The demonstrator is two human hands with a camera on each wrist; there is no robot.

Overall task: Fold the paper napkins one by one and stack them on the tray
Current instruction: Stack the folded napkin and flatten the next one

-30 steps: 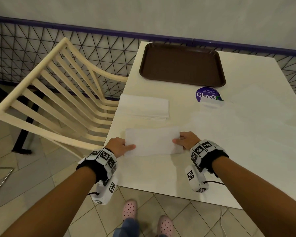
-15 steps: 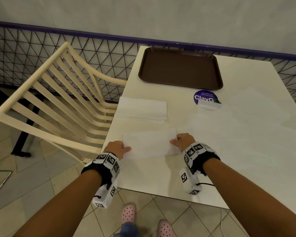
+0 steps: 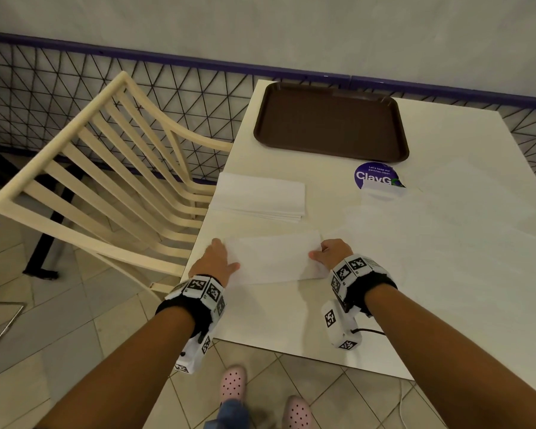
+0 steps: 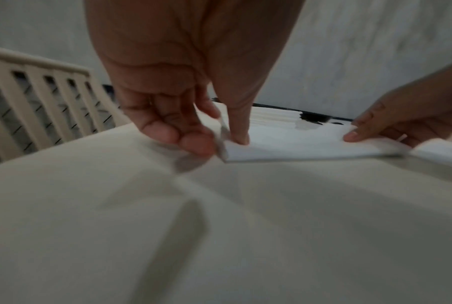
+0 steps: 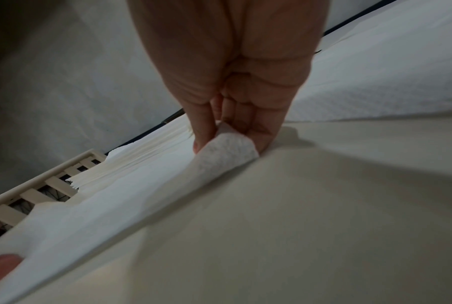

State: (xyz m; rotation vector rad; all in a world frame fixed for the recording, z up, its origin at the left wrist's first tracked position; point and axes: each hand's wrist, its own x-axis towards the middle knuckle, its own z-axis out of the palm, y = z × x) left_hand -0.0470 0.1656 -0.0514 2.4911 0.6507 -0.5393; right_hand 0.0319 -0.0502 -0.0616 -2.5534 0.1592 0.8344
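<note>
A white folded napkin (image 3: 276,258) lies across the table near its front edge. My left hand (image 3: 220,261) pinches its left end, thumb on top and fingers underneath, as the left wrist view shows: left hand (image 4: 219,142), napkin (image 4: 297,146). My right hand (image 3: 325,255) pinches the right end, and that corner curls up between thumb and fingers in the right wrist view: right hand (image 5: 227,144), napkin (image 5: 141,195). The brown tray (image 3: 328,119) sits bare at the table's far edge. A stack of napkins (image 3: 260,196) lies just beyond the held one.
Unfolded white napkins (image 3: 446,230) spread over the right side of the table (image 3: 276,320), partly covering a round purple sticker (image 3: 375,174). A cream slatted chair (image 3: 106,187) stands close to the table's left edge. A wire fence runs behind.
Both hands have stayed at the napkin's ends. The left hand has shifted its hold, its fingers reaching further along the left edge. The napkin lies in much the same place.
</note>
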